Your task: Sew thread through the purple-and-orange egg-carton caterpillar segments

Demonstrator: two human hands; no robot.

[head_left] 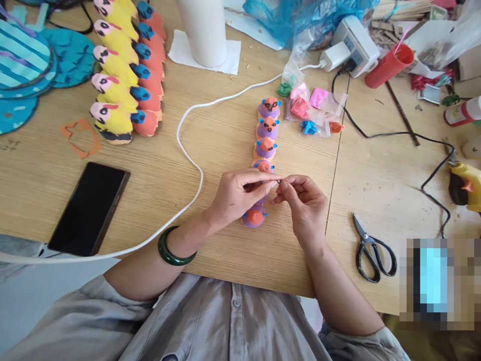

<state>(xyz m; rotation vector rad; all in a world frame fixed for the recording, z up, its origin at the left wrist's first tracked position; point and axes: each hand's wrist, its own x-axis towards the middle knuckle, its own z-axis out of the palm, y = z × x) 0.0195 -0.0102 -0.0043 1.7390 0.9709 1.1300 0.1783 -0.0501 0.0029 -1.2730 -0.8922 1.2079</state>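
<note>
My left hand (240,193) and my right hand (303,203) meet fingertip to fingertip over a row of purple and orange clay figures (268,131) with small blue ears. Between the pinched fingertips shows a tiny black piece (278,181), probably clay; both hands seem to touch it. The far figures carry black marks on their orange faces. Nearest me, the end figure (255,217) has a plain orange face. My hands hide the middle of the row. Small bags of coloured clay (300,103) lie just beyond the row to the right.
Scissors (370,248) lie at right, a black phone (90,208) at left. A white cable (193,108) snakes across the table to a power strip (355,45). Yellow and red clay figures (116,75) stand back left, near a white paper roll (203,30). A red cup (390,65) lies tilted.
</note>
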